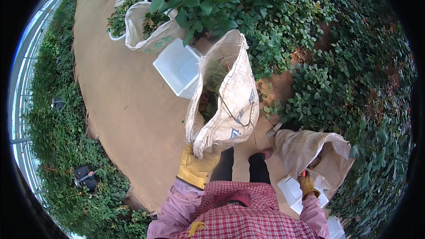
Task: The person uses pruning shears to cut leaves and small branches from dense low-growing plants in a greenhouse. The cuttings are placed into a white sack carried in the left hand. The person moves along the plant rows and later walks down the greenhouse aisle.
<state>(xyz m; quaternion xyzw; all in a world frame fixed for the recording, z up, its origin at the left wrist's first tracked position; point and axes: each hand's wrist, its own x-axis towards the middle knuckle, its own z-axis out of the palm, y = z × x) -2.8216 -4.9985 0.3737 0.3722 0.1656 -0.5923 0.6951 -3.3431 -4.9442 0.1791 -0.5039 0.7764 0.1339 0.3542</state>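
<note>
A yellow work glove covers my left hand (197,166), which grips the rim of a white woven sack (237,96). That sack gapes open, with green leaves and stems inside and a thin stem lying across its outer side. My right hand (308,185), in a yellow glove too, is at the lower edge of a second, dirtier woven sack (295,147) at the right. A small red piece of something shows at the fingers of that hand; what it belongs to is hidden. The mouth of the second sack stands open, with some dry matter just inside.
A white plastic bin (181,68) lies behind the first sack. Farther back, a third woven sack (159,39) holds leafy cuttings. Another white bin (292,191) sits below my right hand. Leafy plant rows (312,93) border the tan path (119,106) on both sides.
</note>
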